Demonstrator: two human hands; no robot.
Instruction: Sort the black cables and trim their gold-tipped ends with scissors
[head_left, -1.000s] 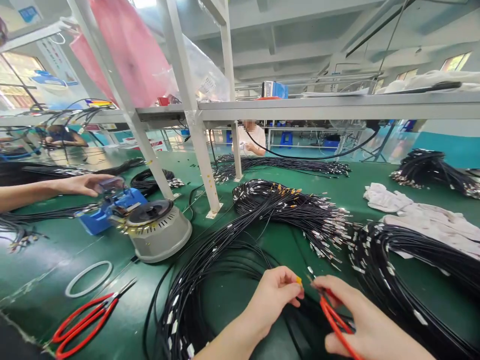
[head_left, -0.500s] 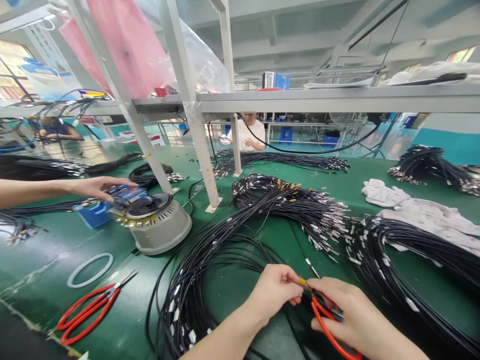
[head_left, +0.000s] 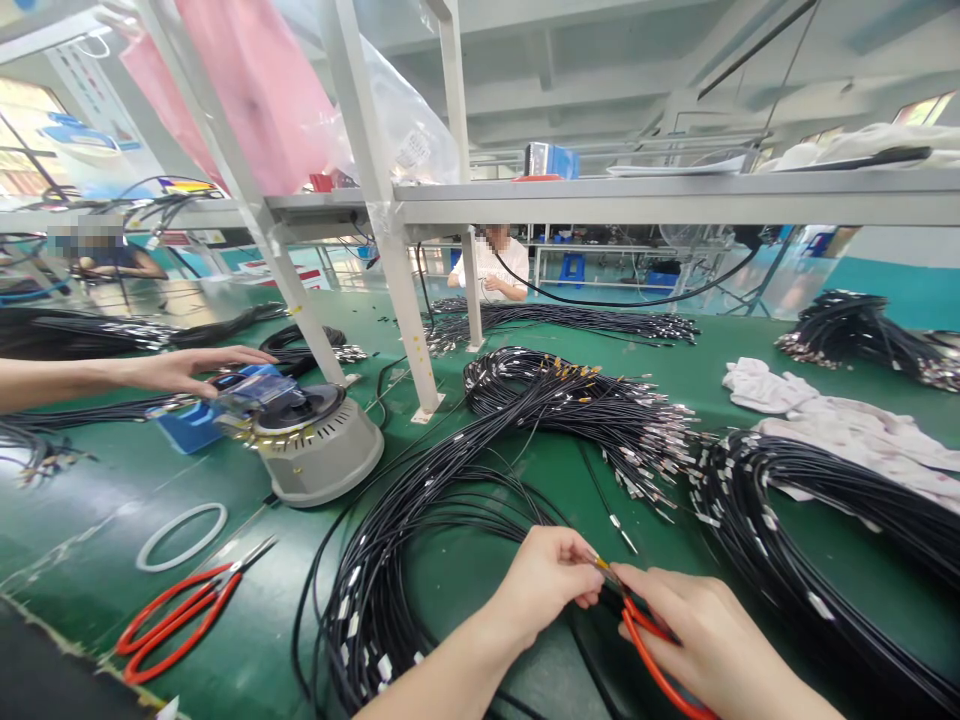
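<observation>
My left hand [head_left: 546, 578] is closed in a pinch around the end of a black cable [head_left: 592, 665], which hangs below the fingers. A small yellow tip [head_left: 601, 563] sticks out from the pinch. Wrapped round a pair of red-handled scissors [head_left: 651, 655], my right hand [head_left: 701, 625] brings their blades up against that yellow tip. The blades are partly covered by the fingers. Beside my hands lies a large looped bundle of black cables [head_left: 420, 500] with white labels, several of its ends yellow.
A co-worker's hand [head_left: 176, 370] rests at a grey round machine [head_left: 326, 455] to the left. A second pair of red scissors [head_left: 184, 620] and a white ring [head_left: 182, 540] lie nearby. More cables [head_left: 825, 560] and white gloves [head_left: 847, 425] are right; shelf posts [head_left: 405, 300] stand ahead.
The scissors and my right hand have turned slightly, the handle tilting a little lower. My left hand keeps its pinch. At the machine, the co-worker's hand has shifted slightly.
</observation>
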